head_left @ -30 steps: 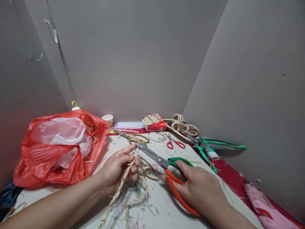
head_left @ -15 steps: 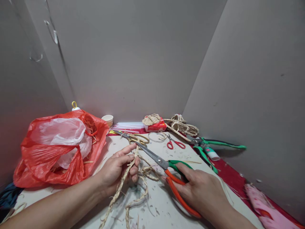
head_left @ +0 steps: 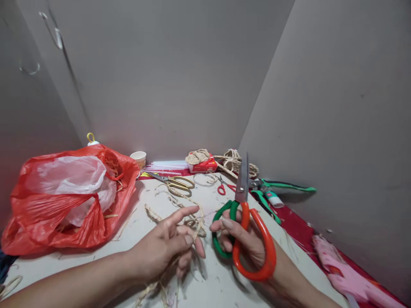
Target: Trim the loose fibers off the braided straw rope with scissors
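Observation:
My right hand (head_left: pixel 253 244) holds large scissors (head_left: pixel 242 192) with one green and one orange handle; the blades are together and point up. To their left, my left hand (head_left: pixel 175 244) has its index finger stretched out, with thumb and other fingers bent around a braided straw cord (head_left: pixel 147 293). More of the cord lies behind and under that hand, and the fingers hide part of it. Gold-handled scissors (head_left: pixel 180 185) lie beyond the cord on the white table (head_left: pixel 212 291).
A red plastic bag (head_left: pixel 64 214) fills the left side. At the back stand a paper cup (head_left: pixel 138 159), straws (head_left: pixel 167 166) and coiled rope on a red box (head_left: pixel 202 164). Green-handled pliers (head_left: pixel 285 185) and a pink item (head_left: pixel 349 273) lie at the right.
The scissors have swung upright and away from the cord, their blades now pointing up. My left hand's fingers have spread and shifted, and the braid no longer stands up between them. The view has moved slightly right.

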`<action>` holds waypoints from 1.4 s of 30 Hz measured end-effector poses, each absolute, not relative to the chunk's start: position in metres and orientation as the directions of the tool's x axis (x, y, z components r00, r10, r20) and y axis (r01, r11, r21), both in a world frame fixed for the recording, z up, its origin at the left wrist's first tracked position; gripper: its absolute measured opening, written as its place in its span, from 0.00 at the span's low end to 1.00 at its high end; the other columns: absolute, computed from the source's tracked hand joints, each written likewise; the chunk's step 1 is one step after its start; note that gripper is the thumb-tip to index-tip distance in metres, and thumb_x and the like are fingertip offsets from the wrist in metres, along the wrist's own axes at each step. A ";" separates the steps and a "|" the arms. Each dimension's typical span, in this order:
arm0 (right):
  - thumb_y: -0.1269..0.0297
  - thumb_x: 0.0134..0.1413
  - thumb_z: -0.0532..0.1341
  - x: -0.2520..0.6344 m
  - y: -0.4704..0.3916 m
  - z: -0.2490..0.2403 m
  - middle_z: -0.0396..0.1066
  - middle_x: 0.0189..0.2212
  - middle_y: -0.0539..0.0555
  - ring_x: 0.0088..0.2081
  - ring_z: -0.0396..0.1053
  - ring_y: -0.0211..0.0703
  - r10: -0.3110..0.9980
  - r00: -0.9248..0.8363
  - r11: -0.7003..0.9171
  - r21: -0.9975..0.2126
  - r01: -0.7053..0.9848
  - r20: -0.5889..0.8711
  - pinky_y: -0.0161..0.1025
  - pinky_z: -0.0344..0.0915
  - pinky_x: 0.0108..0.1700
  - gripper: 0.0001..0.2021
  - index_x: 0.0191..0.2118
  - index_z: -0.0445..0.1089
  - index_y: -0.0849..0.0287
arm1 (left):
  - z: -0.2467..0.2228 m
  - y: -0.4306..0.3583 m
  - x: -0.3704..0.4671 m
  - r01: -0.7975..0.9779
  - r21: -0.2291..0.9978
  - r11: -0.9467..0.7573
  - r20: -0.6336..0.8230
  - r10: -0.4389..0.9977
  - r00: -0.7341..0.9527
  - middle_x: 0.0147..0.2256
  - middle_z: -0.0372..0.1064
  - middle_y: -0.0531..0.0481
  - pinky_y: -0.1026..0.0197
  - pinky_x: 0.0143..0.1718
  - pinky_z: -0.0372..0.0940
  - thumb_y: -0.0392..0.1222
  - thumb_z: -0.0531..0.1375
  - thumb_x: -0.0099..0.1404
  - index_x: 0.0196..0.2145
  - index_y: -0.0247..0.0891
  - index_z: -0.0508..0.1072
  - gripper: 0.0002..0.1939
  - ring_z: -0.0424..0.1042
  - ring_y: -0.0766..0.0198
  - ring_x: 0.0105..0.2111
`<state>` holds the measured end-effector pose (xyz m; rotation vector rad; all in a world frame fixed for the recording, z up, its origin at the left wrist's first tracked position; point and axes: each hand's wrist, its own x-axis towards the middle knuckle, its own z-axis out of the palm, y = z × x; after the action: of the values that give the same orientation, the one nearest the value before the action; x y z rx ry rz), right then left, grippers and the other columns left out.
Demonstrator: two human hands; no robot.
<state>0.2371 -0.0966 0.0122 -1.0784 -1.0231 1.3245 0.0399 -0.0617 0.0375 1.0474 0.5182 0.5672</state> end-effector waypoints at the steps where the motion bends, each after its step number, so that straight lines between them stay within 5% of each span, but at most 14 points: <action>1: 0.53 0.50 0.62 0.232 -0.099 0.011 0.65 0.21 0.46 0.20 0.58 0.33 0.999 -0.016 -0.042 -0.955 -0.294 -0.039 0.32 0.55 0.22 0.13 0.31 0.62 0.56 | 0.037 -0.066 0.041 -0.143 0.916 0.374 -0.145 0.643 0.752 0.31 0.69 0.48 0.69 0.16 0.56 0.39 0.57 0.63 0.61 0.43 0.50 0.31 0.56 0.74 0.17; 7: 0.62 0.42 0.69 0.221 -0.104 0.012 0.64 0.24 0.44 0.23 0.64 0.32 0.999 0.026 -0.022 -0.914 -0.406 -0.035 0.31 0.60 0.26 0.15 0.32 0.61 0.57 | 0.032 -0.074 0.045 -0.013 0.938 0.347 -0.214 0.609 0.764 0.32 0.71 0.46 0.70 0.16 0.54 0.46 0.58 0.62 0.60 0.42 0.52 0.32 0.57 0.76 0.14; 19: 0.59 0.42 0.69 0.237 -0.102 0.021 0.66 0.23 0.45 0.25 0.68 0.36 0.962 0.259 0.125 -0.985 -0.120 0.091 0.34 0.63 0.30 0.18 0.32 0.57 0.55 | 0.029 -0.074 0.042 0.016 0.922 0.386 -0.254 0.575 0.778 0.25 0.73 0.47 0.71 0.12 0.51 0.47 0.62 0.58 0.35 0.32 0.69 0.14 0.55 0.77 0.11; 26: 0.56 0.43 0.67 0.239 -0.099 0.020 0.66 0.23 0.46 0.26 0.69 0.39 0.961 0.264 0.102 -0.994 -0.039 0.088 0.35 0.65 0.31 0.19 0.33 0.56 0.55 | 0.027 -0.079 0.045 -0.036 0.923 0.382 -0.245 0.660 0.710 0.25 0.73 0.49 0.72 0.10 0.46 0.47 0.60 0.59 0.38 0.34 0.68 0.14 0.52 0.78 0.09; 32: 0.55 0.42 0.68 0.238 -0.098 0.017 0.68 0.23 0.46 0.26 0.69 0.39 0.965 0.249 0.104 -0.992 -0.075 0.083 0.35 0.65 0.31 0.19 0.32 0.57 0.54 | 0.037 -0.066 0.042 0.006 0.851 0.525 -0.362 0.580 0.730 0.12 0.62 0.57 0.71 0.10 0.38 0.43 0.60 0.59 0.40 0.32 0.71 0.14 0.42 0.77 0.08; 37: 0.52 0.42 0.67 0.239 -0.098 0.017 0.70 0.22 0.49 0.23 0.69 0.40 0.976 0.218 0.039 -0.998 -0.059 0.026 0.36 0.65 0.26 0.18 0.32 0.59 0.55 | 0.043 -0.064 0.041 0.003 0.904 0.427 -0.342 0.720 0.604 0.09 0.57 0.60 0.70 0.11 0.38 0.44 0.61 0.57 0.41 0.31 0.72 0.16 0.44 0.76 0.08; 42: 0.47 0.47 0.61 0.250 -0.093 0.008 0.65 0.20 0.47 0.17 0.63 0.36 0.981 0.186 0.012 -0.970 0.243 0.059 0.33 0.60 0.20 0.17 0.29 0.60 0.56 | 0.049 -0.048 0.036 -0.072 0.958 0.277 -0.221 0.876 0.430 0.11 0.59 0.59 0.70 0.13 0.40 0.46 0.60 0.57 0.40 0.31 0.73 0.17 0.45 0.77 0.10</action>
<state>0.2499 -0.0934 0.0081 -1.4417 -1.2516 0.9137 0.0361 -0.0481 0.0492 1.1030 0.9134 0.7715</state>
